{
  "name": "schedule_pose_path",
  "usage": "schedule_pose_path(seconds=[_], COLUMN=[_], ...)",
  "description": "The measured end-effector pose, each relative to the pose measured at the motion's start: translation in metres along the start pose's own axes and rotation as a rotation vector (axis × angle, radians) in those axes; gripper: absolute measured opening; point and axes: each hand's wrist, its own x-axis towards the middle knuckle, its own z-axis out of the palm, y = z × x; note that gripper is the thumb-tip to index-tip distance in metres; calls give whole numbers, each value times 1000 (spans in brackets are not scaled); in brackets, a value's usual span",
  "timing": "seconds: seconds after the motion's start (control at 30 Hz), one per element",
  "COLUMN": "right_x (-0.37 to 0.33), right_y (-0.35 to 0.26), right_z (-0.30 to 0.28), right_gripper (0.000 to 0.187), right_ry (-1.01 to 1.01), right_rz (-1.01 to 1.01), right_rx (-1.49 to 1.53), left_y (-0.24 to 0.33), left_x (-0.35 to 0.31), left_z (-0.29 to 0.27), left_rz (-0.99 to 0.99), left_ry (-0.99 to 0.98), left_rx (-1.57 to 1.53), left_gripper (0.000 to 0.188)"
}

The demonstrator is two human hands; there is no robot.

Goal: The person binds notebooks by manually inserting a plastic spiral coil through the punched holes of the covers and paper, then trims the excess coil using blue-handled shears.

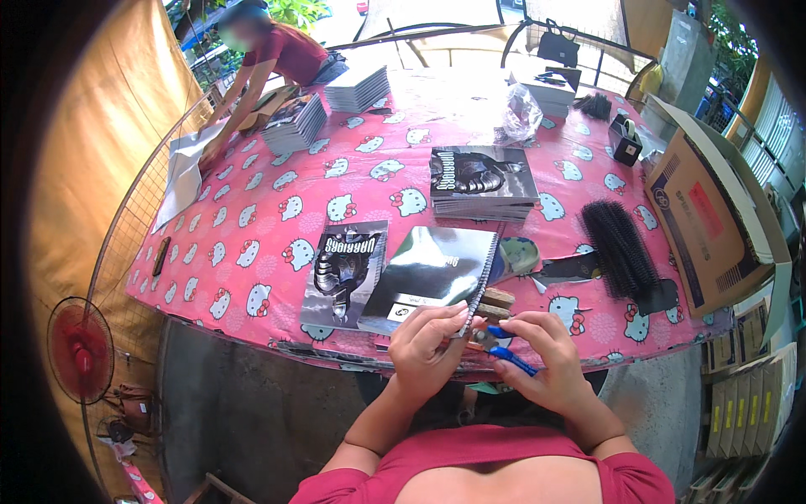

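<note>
A spiral-bound notebook (432,273) with a dark glossy cover lies tilted at the table's near edge. My left hand (426,343) is closed on the lower end of its coil spine. Blue-handled pliers (514,361) are in my right hand (550,357), their jaws close to the coil end by my left fingertips. Whether the jaws touch the wire is too small to tell. To the left lies a book with an armoured figure on its cover (342,277), partly under the notebook. A stack of similar books (484,186) stands just beyond.
Black plastic binding coils (620,248) lie bundled at right, beside a large cardboard box (714,202). Wooden blocks (497,301) sit near the pliers. Farther off are book stacks (358,88) and a clear plastic bag (522,113). A co-worker (285,55) leans over the far left, handling paper.
</note>
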Motion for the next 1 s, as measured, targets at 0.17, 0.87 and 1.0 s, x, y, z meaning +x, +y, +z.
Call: schedule_pose_path(seconds=[0.17, 0.87, 1.0], right_x=[1, -44, -52], right_y=[12, 154, 160], right_z=[3, 13, 23], right_gripper=[35, 40, 45], right_ry=[-192, 168, 158], right_rz=[263, 406, 418], right_rx=[485, -494, -552], left_y=[-3, -175, -175], left_x=[-3, -79, -73], left_z=[-1, -125, -122], left_rz=[12, -666, -805], left_ry=[5, 793, 598], left_rx=[-5, 404, 602], left_gripper=[24, 27, 29])
